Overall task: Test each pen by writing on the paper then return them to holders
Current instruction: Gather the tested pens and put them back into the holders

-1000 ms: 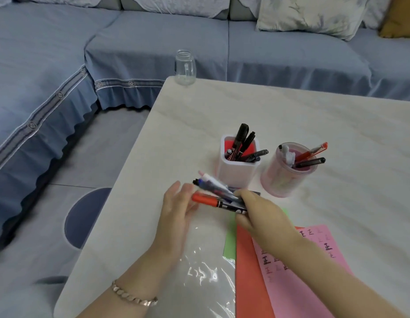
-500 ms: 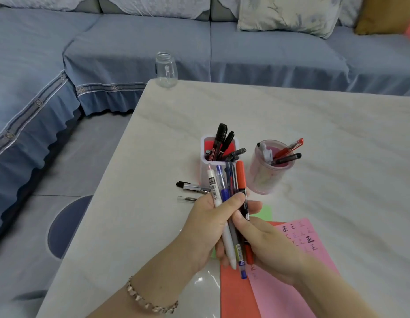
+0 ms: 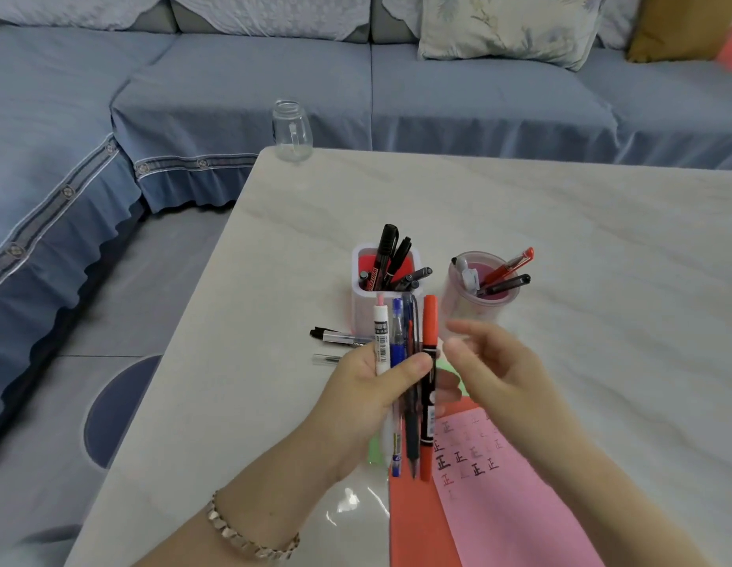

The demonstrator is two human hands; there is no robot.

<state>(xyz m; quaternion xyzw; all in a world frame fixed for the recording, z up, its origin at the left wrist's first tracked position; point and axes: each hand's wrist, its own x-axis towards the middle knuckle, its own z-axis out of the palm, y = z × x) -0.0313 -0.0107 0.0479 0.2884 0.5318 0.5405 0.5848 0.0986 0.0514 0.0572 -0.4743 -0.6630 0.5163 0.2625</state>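
Grips upright bundle of white, blue, black and orange plastic pens (image 3: 406, 345) in left hand (image 3: 368, 388), just left of pink written-on paper sheet (image 3: 503, 497), near of white square holder (image 3: 362, 311). Holds right hand (image 3: 493, 368) just right of bundle, fingers loosely apart, empty.

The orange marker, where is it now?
Head view, centre: the orange marker stands upright, rightmost of the pens in the left hand, before the white holder.

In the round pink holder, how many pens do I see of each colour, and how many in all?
Red pen: 1
Black pen: 1
White pen: 1
Total in the pink holder: 3
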